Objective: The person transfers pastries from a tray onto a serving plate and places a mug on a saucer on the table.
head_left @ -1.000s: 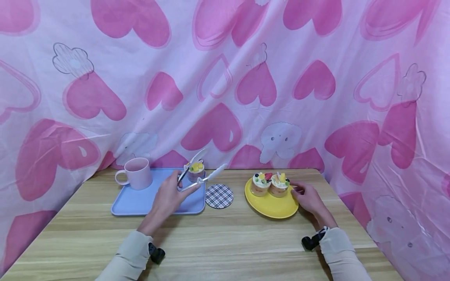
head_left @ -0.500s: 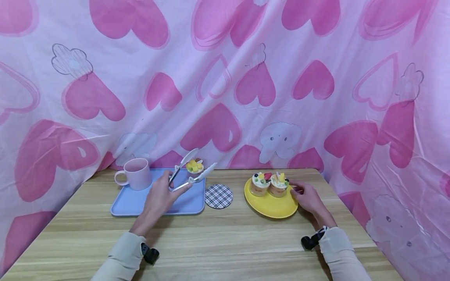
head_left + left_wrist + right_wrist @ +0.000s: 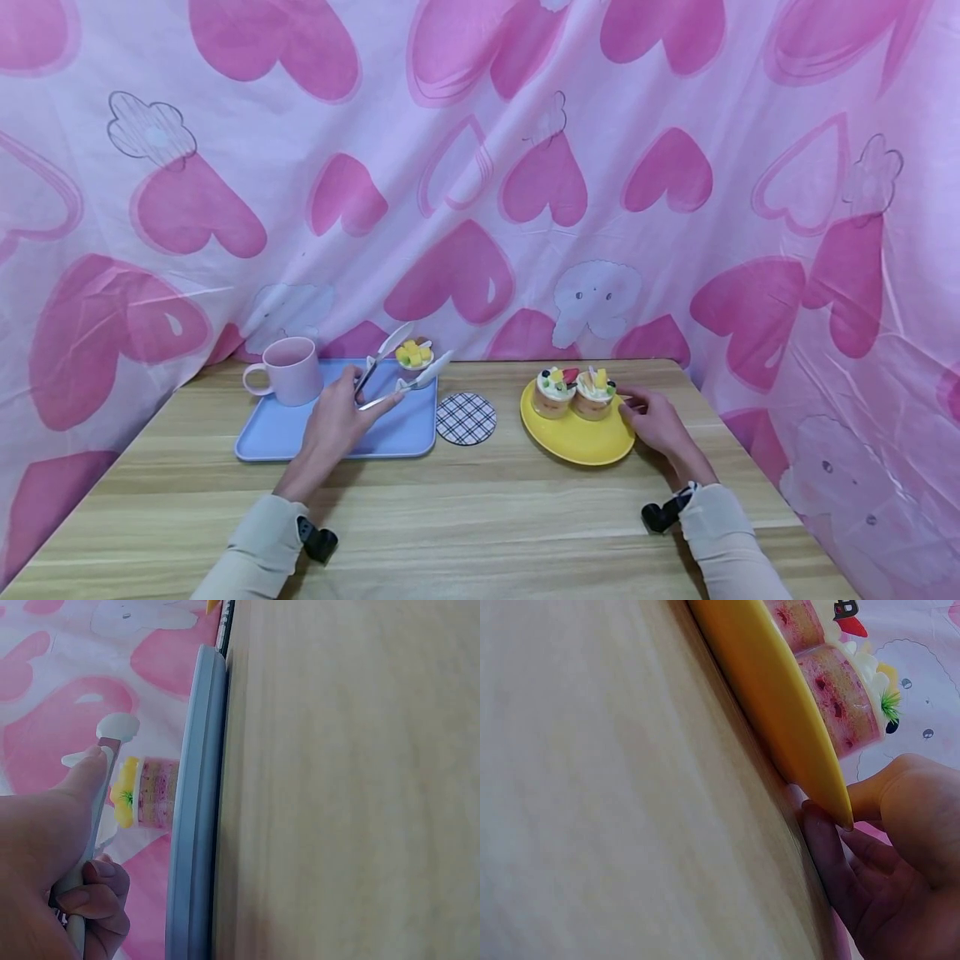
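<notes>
My left hand [image 3: 335,417] grips a pair of tongs [image 3: 426,374] above the blue tray [image 3: 277,437], their arms spread and nothing between the tips. Just beyond the tips stands a dessert cup [image 3: 415,357] topped with yellow fruit cubes, at the tray's back right corner; the left wrist view shows its layered side [image 3: 157,792]. At the other side, my right hand [image 3: 654,421] pinches the rim of a yellow plate [image 3: 588,446], thumb at the top edge and fingers beneath. Two dessert cups sit on that plate, one with a strawberry [image 3: 555,392], one with yellow fruit [image 3: 594,393].
A pink mug [image 3: 293,372] stands on the left part of the tray. Between tray and plate lies a round checked coaster [image 3: 467,419]. A pink heart-print cloth [image 3: 450,267] hangs behind the wooden table [image 3: 480,517].
My left hand and the tongs have drawn back to the left and slightly down, uncovering the cup at the tray's corner. The right hand and the plate have stayed put.
</notes>
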A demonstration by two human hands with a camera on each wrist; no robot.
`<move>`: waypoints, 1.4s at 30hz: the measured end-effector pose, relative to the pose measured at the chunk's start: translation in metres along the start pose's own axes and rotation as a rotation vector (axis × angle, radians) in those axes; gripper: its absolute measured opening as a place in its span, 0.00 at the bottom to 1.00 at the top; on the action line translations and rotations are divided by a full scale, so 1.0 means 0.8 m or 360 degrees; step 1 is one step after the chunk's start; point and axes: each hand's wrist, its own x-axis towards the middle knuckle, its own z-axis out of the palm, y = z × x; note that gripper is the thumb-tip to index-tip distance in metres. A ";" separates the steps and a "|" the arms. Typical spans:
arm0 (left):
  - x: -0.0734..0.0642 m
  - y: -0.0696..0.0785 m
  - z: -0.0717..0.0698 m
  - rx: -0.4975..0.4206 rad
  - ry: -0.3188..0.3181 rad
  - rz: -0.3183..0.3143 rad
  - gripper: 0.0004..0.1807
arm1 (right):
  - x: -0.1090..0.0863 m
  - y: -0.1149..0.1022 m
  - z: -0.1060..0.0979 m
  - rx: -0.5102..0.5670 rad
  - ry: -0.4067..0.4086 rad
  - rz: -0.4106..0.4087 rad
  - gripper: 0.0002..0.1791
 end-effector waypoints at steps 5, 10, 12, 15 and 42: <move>-0.001 -0.002 0.001 -0.0012 0.0000 -0.0009 0.42 | -0.001 -0.001 -0.001 0.0000 0.0004 -0.0010 0.23; -0.003 -0.004 0.002 -0.0021 -0.0019 -0.0035 0.42 | 0.000 -0.001 -0.001 0.0000 -0.0005 -0.0007 0.23; -0.004 -0.004 0.002 -0.0018 -0.0031 -0.0049 0.42 | 0.000 -0.001 0.000 -0.0003 -0.0007 -0.0008 0.23; -0.004 -0.005 0.003 -0.0016 -0.0055 -0.0072 0.42 | 0.000 -0.001 0.000 -0.0007 -0.0006 -0.0012 0.23; -0.006 -0.014 0.003 0.0081 -0.0180 -0.0158 0.36 | 0.000 0.001 -0.001 -0.0025 0.0024 -0.0054 0.23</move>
